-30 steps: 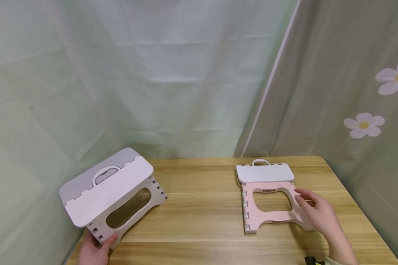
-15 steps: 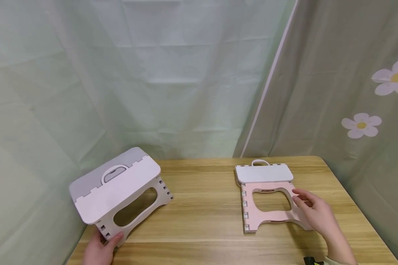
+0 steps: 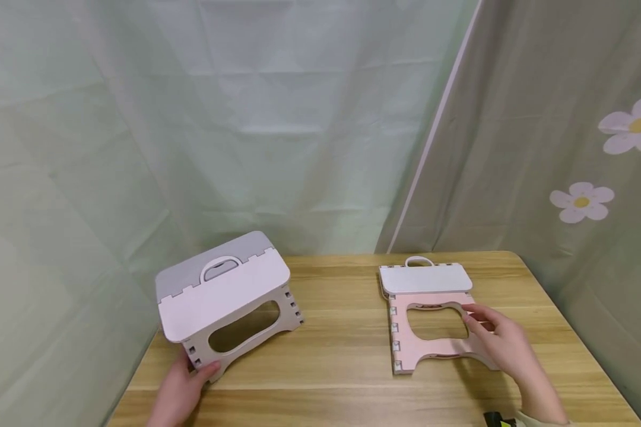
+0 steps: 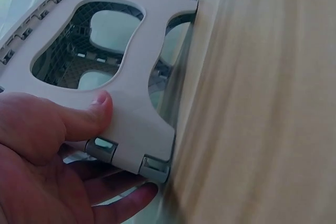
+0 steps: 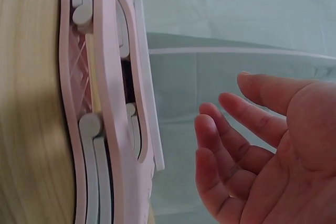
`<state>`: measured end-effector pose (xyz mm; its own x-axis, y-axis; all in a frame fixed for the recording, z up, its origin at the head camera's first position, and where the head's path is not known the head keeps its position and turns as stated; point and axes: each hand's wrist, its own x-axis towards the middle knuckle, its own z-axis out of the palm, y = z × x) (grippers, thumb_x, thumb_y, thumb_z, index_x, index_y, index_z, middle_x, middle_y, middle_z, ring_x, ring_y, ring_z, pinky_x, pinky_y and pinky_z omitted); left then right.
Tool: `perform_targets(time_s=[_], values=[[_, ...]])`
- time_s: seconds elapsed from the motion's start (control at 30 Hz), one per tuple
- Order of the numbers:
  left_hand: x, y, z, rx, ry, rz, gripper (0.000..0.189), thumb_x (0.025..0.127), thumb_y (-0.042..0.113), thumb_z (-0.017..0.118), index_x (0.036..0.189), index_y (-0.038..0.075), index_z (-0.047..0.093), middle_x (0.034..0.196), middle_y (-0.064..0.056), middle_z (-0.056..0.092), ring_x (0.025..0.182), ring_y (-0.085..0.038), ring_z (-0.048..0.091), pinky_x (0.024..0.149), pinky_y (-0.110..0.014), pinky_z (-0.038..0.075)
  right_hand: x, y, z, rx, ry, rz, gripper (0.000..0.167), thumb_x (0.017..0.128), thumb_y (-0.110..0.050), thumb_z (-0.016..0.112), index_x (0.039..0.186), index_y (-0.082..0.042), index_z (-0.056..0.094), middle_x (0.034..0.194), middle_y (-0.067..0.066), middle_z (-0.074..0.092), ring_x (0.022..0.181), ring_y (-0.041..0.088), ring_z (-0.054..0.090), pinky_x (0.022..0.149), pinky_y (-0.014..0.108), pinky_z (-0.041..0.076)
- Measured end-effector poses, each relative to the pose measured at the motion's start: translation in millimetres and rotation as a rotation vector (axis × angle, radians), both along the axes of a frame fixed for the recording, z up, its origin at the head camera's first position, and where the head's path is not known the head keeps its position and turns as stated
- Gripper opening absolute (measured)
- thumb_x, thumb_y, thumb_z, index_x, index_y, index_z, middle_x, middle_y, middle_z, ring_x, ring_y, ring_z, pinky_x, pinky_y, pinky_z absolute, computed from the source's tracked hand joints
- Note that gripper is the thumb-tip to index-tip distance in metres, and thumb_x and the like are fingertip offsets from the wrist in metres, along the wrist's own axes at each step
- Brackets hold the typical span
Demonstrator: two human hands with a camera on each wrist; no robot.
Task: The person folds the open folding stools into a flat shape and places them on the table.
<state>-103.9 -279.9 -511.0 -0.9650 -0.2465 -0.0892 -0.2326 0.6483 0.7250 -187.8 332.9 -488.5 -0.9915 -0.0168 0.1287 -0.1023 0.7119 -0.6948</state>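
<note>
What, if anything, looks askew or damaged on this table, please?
The unfolded stool in the left hand is angled to the far table edge, while the folded pink stool lies roughly square. No damage shows.

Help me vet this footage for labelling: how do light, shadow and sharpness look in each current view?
Head view: fairly even light, the grey-and-white stool reads clearly, a shadow lies on the tabletop by the right hand; left wrist view: dimmer, the wood grain smeared, the left hand partly shaded; right wrist view: the tabletop soft and darkened beside the pink stool.
</note>
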Motion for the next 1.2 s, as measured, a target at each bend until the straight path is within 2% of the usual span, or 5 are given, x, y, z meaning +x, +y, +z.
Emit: perform_targets(time_s=[0.5, 0.73, 0.87, 1.03, 1.2], values=[[-33.8, 25.5, 2.0, 0.017, 0.098, -0.191, 0.056, 0.097, 0.019, 0.080, 0.139, -0.006, 0.053, 0.130, -0.021, 0.070, 0.123, -0.036, 0.064, 0.106, -0.058, 0.048, -4.4, -34, 7.4, -0.034, 0.014, 0.153, 0.034, 0.107, -0.032, 0.070, 0.135, -0.014, 0.071, 0.107, -0.003, 0.075, 0.096, 0.014, 0.067, 0.079, 0.032, 0.053], [-48.1, 35.6, 1.2, 0.008, 0.079, -0.228, 0.053, 0.094, 0.019, 0.084, 0.133, -0.005, 0.056, 0.125, -0.016, 0.071, 0.115, -0.031, 0.066, 0.101, -0.056, 0.052, -5.9, -49, 10.8, -0.050, 0.033, 0.188, 0.032, 0.106, -0.031, 0.071, 0.134, -0.016, 0.073, 0.109, -0.006, 0.073, 0.099, 0.015, 0.068, 0.085, 0.033, 0.055], [-55.5, 40.4, 2.5, 0.035, 0.079, -0.267, 0.054, 0.093, 0.016, 0.085, 0.132, -0.007, 0.057, 0.122, -0.014, 0.071, 0.110, -0.028, 0.066, 0.098, -0.051, 0.053, -8.7, -59, 11.8, -0.065, 0.035, 0.248, 0.035, 0.106, -0.030, 0.070, 0.137, -0.013, 0.072, 0.111, -0.003, 0.073, 0.099, 0.015, 0.068, 0.086, 0.034, 0.055], [-64.5, 44.8, 5.7, 0.021, 0.063, -0.302, 0.051, 0.092, 0.013, 0.085, 0.130, -0.008, 0.059, 0.116, -0.012, 0.072, 0.101, -0.023, 0.065, 0.090, -0.045, 0.055, -12.6, -79, 12.3, -0.115, -0.028, 0.358, 0.039, 0.106, -0.029, 0.071, 0.140, -0.009, 0.069, 0.112, 0.000, 0.074, 0.098, 0.015, 0.069, 0.083, 0.032, 0.056], [-73.0, 50.2, 9.1, 0.013, 0.068, -0.359, 0.050, 0.092, 0.010, 0.085, 0.131, -0.008, 0.060, 0.117, -0.012, 0.072, 0.102, -0.024, 0.066, 0.092, -0.047, 0.055, -14.2, -103, 15.0, -0.104, -0.070, 0.418, 0.043, 0.105, -0.031, 0.072, 0.142, -0.009, 0.067, 0.117, 0.003, 0.075, 0.103, 0.019, 0.070, 0.087, 0.037, 0.056]])
